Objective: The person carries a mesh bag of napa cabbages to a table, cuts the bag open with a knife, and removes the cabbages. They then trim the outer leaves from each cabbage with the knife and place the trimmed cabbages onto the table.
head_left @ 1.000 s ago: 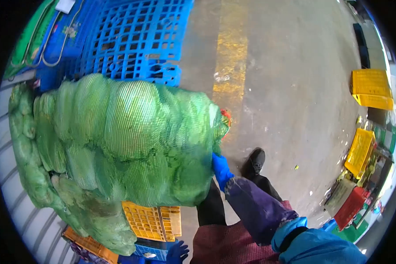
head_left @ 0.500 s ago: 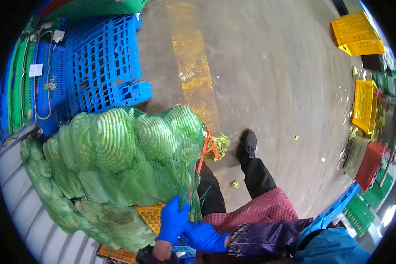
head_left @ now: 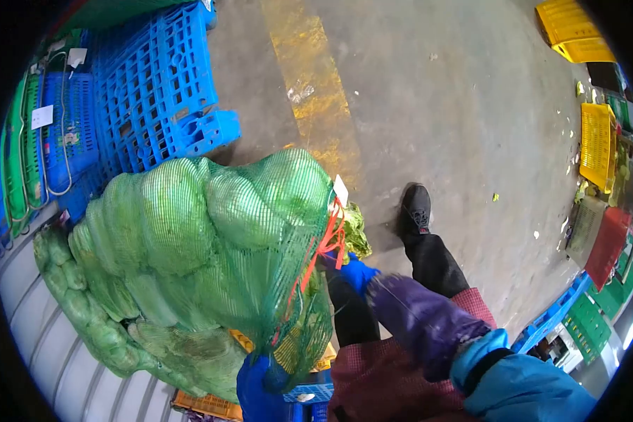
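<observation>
The two gloved hands, together at the lower corner of the mesh sack in the earlier frame, are now apart: the right hand is up beside the red tie, the left hand down by the loose net end. A white tag now shows beyond the right hand, above the tie. The right fingertips are hidden at the net edge and the left fingers are covered too, so I cannot tell how tightly either closes. The mesh sack lies to the left of the right hand and above the left, bulging with pale green, rounded leafy heads; its green net is stretched over them and gathers slack toward the left hand. Ragged yellow-green leaves stick out just above the right hand
</observation>
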### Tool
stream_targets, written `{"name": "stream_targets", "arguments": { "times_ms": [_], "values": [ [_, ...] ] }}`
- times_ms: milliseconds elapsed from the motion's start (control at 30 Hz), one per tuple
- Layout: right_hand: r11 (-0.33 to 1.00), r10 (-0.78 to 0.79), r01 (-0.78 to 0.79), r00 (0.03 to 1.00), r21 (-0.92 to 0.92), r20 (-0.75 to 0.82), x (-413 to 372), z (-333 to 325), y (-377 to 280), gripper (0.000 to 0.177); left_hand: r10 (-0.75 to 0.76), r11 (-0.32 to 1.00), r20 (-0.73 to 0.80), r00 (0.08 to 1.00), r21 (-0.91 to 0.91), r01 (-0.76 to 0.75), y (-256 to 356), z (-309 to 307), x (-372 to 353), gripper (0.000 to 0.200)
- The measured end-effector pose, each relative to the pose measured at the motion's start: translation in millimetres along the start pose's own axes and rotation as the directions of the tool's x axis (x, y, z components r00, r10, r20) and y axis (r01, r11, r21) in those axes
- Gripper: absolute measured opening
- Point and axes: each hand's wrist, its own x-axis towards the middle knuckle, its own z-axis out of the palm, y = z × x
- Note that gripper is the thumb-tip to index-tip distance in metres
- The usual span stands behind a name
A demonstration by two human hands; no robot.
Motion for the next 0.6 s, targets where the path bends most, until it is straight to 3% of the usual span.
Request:
{"name": "stream_targets", "arguments": {
  "times_ms": [33,67,133,167,200,233,267,300,333,467,533,567,600],
  "values": [
    [0.927,-0.063,0.059,0.998,0.370,-0.003,42,-44,73,0.032,0.124,0.952,0.137,0.983,0.262,-0.157,-2,-7,-5,0.020],
    [0.926,0.193,-0.176,0.981,-0.333,0.017,22,39,-40,0.032,0.121,0.954,0.128,0.984,0.260,-0.151,7,-3,-9,0.020],
    [0.867,0.257,-0.219,0.966,-0.447,0.026,15,75,-71,0.033,-0.011,0.997,0.040,0.999,0.080,0.008,30,16,-16,0.015],
    [0.866,0.266,-0.222,0.963,-0.449,0.035,16,78,-73,0.034,-0.010,0.997,0.031,0.999,0.072,0.008,25,18,-15,0.015],
    [0.862,0.272,-0.222,0.961,-0.455,0.047,11,82,-73,0.034,0.251,0.937,0.012,0.968,0.246,-0.246,19,20,-11,0.015],
    [0.858,0.276,-0.217,0.959,-0.466,0.061,5,87,-77,0.035,0.494,0.783,0.040,0.868,0.413,-0.465,18,22,-9,0.018],
    [0.851,0.282,-0.213,0.956,-0.481,0.076,-4,91,-82,0.035,0.502,0.783,0.030,0.864,0.408,-0.469,22,21,-11,0.018],
    [0.838,0.289,-0.204,0.953,-0.506,0.095,-14,94,-87,0.036,0.143,0.988,-0.077,0.987,0.068,-0.137,28,20,-15,0.018],
    [0.822,0.292,-0.189,0.950,-0.537,0.112,-24,94,-92,0.036,-0.250,0.928,-0.038,0.968,-0.295,0.228,32,19,-20,0.018],
    [0.736,0.333,-0.099,0.914,-0.670,0.231,-79,121,-145,0.038,-0.226,0.912,-0.049,0.973,-0.363,0.193,28,9,-32,0.018],
    [0.676,0.392,-0.040,0.865,-0.736,0.312,-116,133,-177,0.039,-0.256,0.912,-0.126,0.958,-0.361,0.196,36,10,-46,0.020],
    [0.675,0.384,-0.015,0.861,-0.737,0.334,-110,89,-139,0.038,-0.271,0.924,-0.244,0.931,-0.336,0.181,39,13,-55,0.021],
    [0.669,0.139,0.295,0.852,-0.683,0.504,-123,90,-138,0.039,-0.261,0.926,-0.250,0.932,-0.337,0.169,36,9,-65,0.021]
  ]
}}
